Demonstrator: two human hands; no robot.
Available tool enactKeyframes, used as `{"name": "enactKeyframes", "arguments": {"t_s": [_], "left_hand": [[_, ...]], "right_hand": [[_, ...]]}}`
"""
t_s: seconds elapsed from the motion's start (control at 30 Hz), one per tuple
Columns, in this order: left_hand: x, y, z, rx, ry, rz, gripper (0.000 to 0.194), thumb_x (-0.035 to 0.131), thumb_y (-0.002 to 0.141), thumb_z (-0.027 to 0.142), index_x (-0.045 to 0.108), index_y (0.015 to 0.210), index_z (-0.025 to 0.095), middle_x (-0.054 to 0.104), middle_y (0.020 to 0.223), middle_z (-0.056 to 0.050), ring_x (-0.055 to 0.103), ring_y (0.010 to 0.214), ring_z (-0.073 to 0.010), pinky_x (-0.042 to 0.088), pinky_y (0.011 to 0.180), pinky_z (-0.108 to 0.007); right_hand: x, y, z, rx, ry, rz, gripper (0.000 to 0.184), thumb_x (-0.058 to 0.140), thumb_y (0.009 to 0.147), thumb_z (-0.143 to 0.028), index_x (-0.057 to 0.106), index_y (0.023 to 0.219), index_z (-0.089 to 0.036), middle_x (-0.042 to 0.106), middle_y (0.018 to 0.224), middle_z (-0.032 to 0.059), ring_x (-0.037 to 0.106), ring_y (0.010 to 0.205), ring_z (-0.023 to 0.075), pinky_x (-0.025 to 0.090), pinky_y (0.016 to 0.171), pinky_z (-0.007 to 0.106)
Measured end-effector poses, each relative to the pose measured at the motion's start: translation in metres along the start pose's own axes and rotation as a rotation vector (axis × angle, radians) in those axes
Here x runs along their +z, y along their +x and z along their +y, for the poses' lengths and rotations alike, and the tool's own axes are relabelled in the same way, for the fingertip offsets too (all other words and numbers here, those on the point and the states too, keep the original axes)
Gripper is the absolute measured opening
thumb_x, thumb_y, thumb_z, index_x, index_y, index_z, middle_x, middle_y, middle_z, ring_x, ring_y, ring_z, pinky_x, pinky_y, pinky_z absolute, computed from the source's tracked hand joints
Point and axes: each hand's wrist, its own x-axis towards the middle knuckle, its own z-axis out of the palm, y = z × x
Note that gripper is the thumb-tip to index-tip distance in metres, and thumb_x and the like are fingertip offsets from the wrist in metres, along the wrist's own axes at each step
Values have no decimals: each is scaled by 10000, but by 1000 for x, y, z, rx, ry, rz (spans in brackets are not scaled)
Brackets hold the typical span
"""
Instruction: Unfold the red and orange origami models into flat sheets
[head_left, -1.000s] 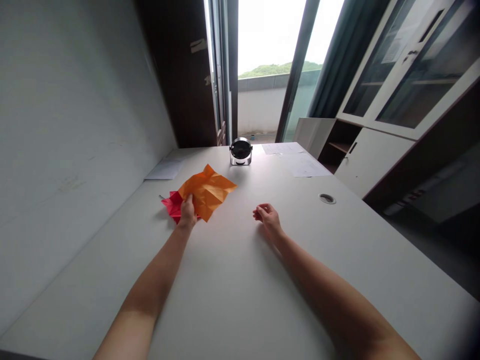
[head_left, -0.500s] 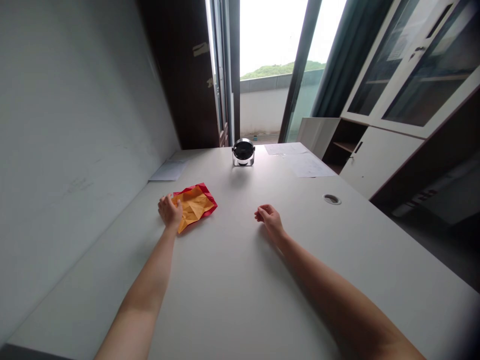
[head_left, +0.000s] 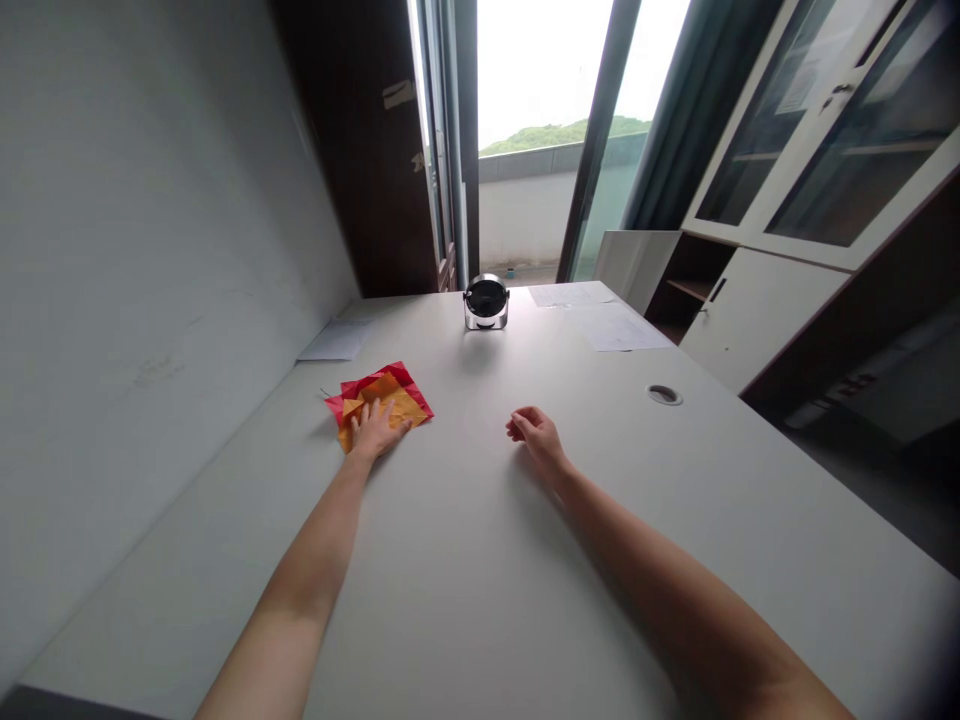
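Observation:
Spread over the creased orange paper (head_left: 405, 400), my left hand (head_left: 379, 430) presses it flat with its fingers apart. Under the orange sheet lies a creased red paper (head_left: 399, 374), its corners and edges showing at the back and left. Part of both sheets is hidden by my hand. My right hand (head_left: 538, 432) rests on the white table (head_left: 465, 560), to the right of the papers and apart from them. Its fingers are curled in with the thumb against them, and nothing shows in them.
A round black device in a silver stand (head_left: 486, 300) stands at the table's far end. White sheets (head_left: 626, 328) lie at the far right, and another white sheet (head_left: 337, 340) lies by the left wall. A cable hole (head_left: 664, 395) is set in the table's right side.
My left hand has moved right, from the papers' left edge onto the orange sheet, and its fingers have spread. More red paper shows on the left. My right hand stays almost still.

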Motion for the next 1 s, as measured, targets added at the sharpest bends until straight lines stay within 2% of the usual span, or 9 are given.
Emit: {"name": "enactKeyframes", "arguments": {"t_s": [0.17,0.27,0.37,0.43,0.5,0.63,0.7,0.8,1.0], "left_hand": [[-4,-1,-1,-24,-7,41,754,563,816,672,483,1447,267,312,1613,-166,152,1518,-387,32,1184,-625],[-9,-6,8,70,-30,99,672,595,843,588,518,1411,237,343,1598,-165,184,1513,-355,19,1213,-564],[-12,-15,31,239,-180,141,578,658,832,507,586,1338,236,381,1579,-145,215,1504,-326,6,1239,-496],[-9,-24,53,319,-381,111,536,728,780,505,645,1250,260,442,1541,-116,250,1490,-323,17,1250,-474],[0,-34,75,387,-575,47,510,790,723,512,691,1162,273,515,1477,-104,311,1461,-328,50,1256,-467],[27,-52,101,614,-534,-76,524,759,757,565,684,1200,296,552,1442,-102,417,1411,-312,118,1251,-465],[37,-54,104,631,-500,-139,567,754,753,582,675,1234,293,542,1459,-111,404,1424,-322,104,1248,-477],[44,-50,105,583,-527,-202,657,782,698,616,669,1255,286,507,1500,-111,361,1455,-327,61,1249,-470],[46,-42,109,565,-512,-246,729,788,634,680,678,1239,288,479,1527,-104,332,1476,-310,48,1249,-440]], "right_hand": [[-1,0,0,-7,-22,-5,343,738,767,-496,604,834,-187,690,726,25,624,604,144,483,556,251],[1,-2,1,-21,-51,-29,327,726,776,-490,600,823,-192,685,713,20,612,591,142,473,550,251],[5,-4,2,-43,-96,-66,294,691,806,-478,594,825,-202,677,708,15,605,592,146,470,557,258],[5,-6,1,-79,-171,-57,261,645,840,-466,587,825,-213,667,704,12,609,608,161,480,575,275],[3,-7,-1,-177,-358,-14,213,595,874,-430,592,820,-224,668,737,22,625,678,190,508,645,316],[-6,-4,-8,-478,-847,7,156,530,919,-320,654,878,-235,689,976,81,606,1000,271,489,931,435],[-10,-1,-10,-536,-978,7,184,514,935,-305,680,958,-228,674,1106,107,567,1107,295,457,1003,467],[-11,1,-9,-535,-1103,4,274,522,946,-333,683,1134,-216,617,1288,129,507,1235,319,419,1066,510],[-16,-13,-11,-588,-1314,-308,531,542,962,-455,532,1444,-231,401,1562,110,313,1461,320,325,1166,520]]}}
